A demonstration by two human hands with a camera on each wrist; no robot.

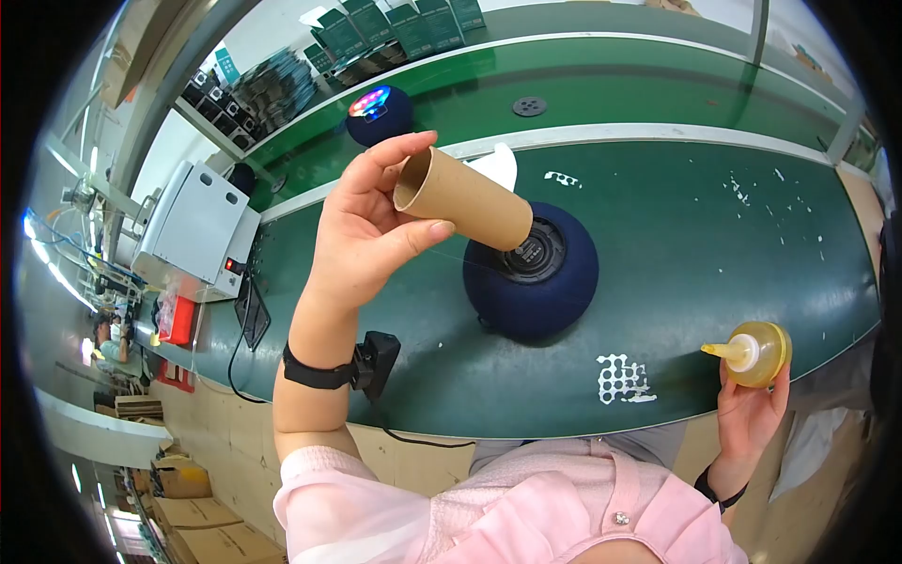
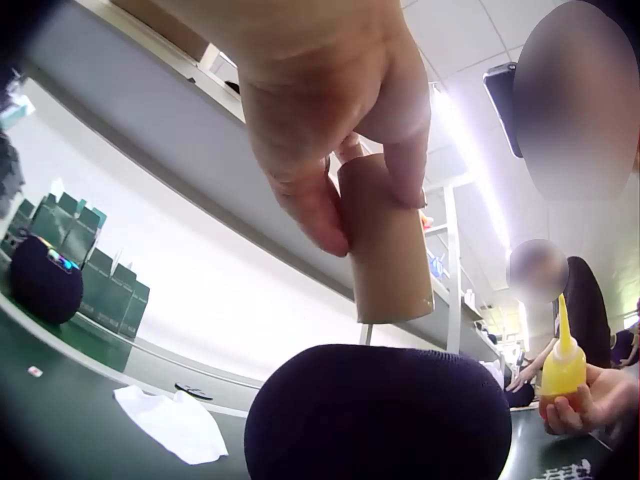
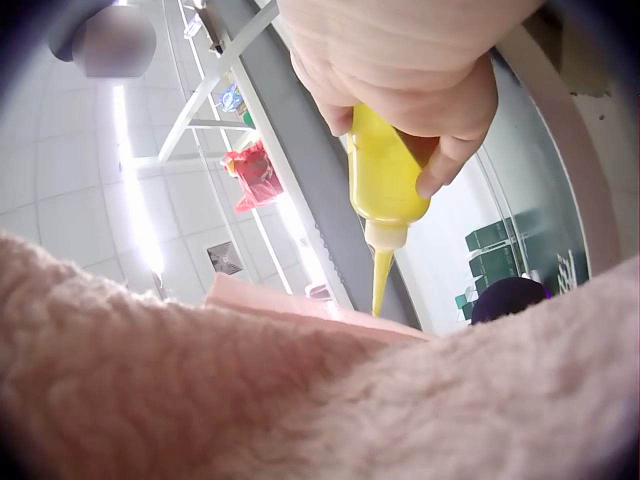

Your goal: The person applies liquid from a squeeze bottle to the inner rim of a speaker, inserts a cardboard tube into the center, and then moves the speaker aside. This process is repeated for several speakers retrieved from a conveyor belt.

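Observation:
My left hand (image 1: 352, 230) holds a brown cardboard tube (image 1: 474, 204) between thumb and fingers, tilted in the head view. The tube's far end overlaps the black round base (image 1: 543, 263) of a navy fabric-covered ball-shaped speaker (image 1: 540, 310) on the green table. In the left wrist view the tube (image 2: 390, 250) hangs close over the speaker (image 2: 375, 420). At the table's right front edge my right hand (image 1: 747, 423) grips a squeeze bottle (image 1: 772, 352) of yellow liquid with a pointed nozzle. Its nozzle points left in the head view.
Another ball speaker (image 1: 390, 115) with coloured lights stands on the back shelf, near a black disc (image 1: 529, 106) and green boxes (image 1: 423, 30). White paper (image 1: 498, 167) lies behind the near speaker. A perforated white scrap (image 1: 622, 379) lies in front. At left stands a white machine (image 1: 195, 230).

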